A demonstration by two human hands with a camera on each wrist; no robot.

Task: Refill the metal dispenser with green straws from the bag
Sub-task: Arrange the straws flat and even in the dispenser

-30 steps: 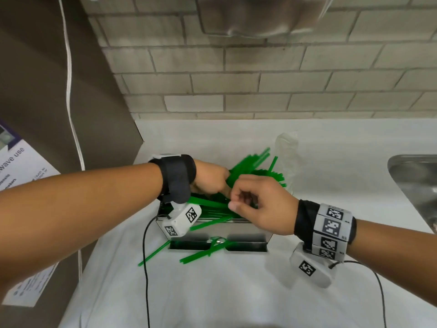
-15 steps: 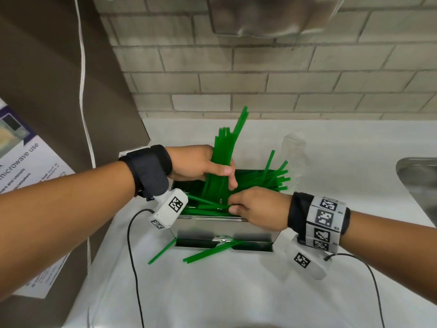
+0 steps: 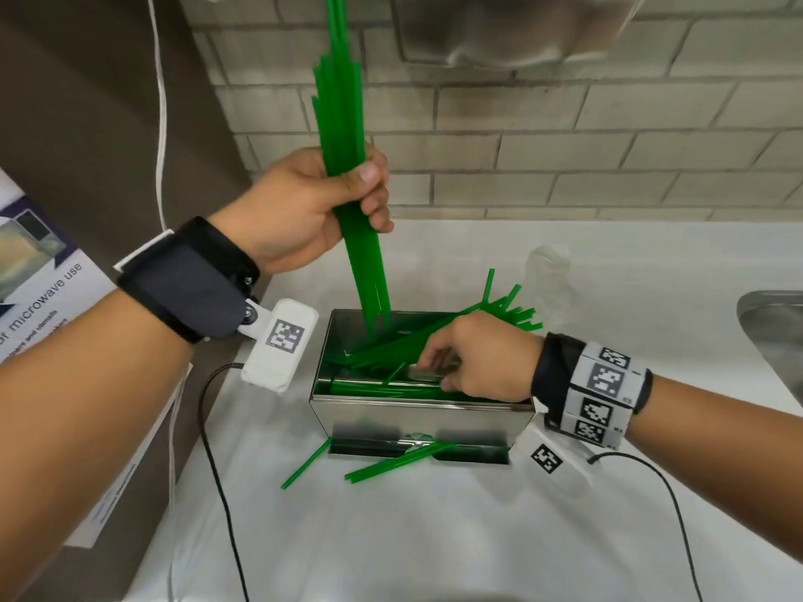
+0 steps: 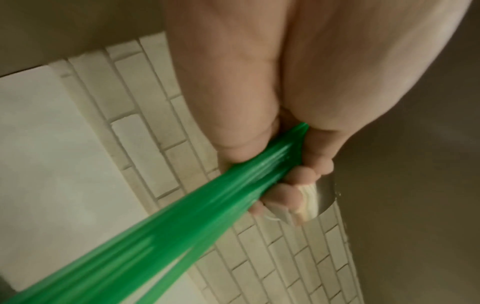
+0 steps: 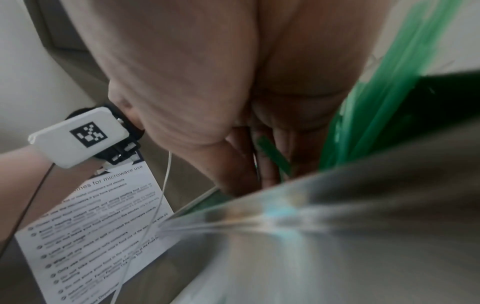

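Head view, from the left: a printed notice about microwave use is seen on a brown panel, with a white cord hanging beside it. The left hand is raised above the dispenser, and a bundle of green straws is gripped in its curled fingers and thumb; the bundle is held nearly upright, its lower ends reaching down into the dispenser's open top at the back left. In the left wrist view the bundle is seen clamped between the palm and the curled fingers, with the brick wall behind. The dispenser is placed on a white counter, and loose straws are lain crosswise inside it. A few more straws are spilled from the slot at its front base onto the counter. The right hand is lowered into the dispenser's right half, its fingers bent down among the straws; in the right wrist view a single straw is seen between its fingers, though whether it is truly pinched cannot be told. Behind the right hand a clear bag is lain on the counter, with straw ends fanned out just beside it. At the far right a sink edge is seen.
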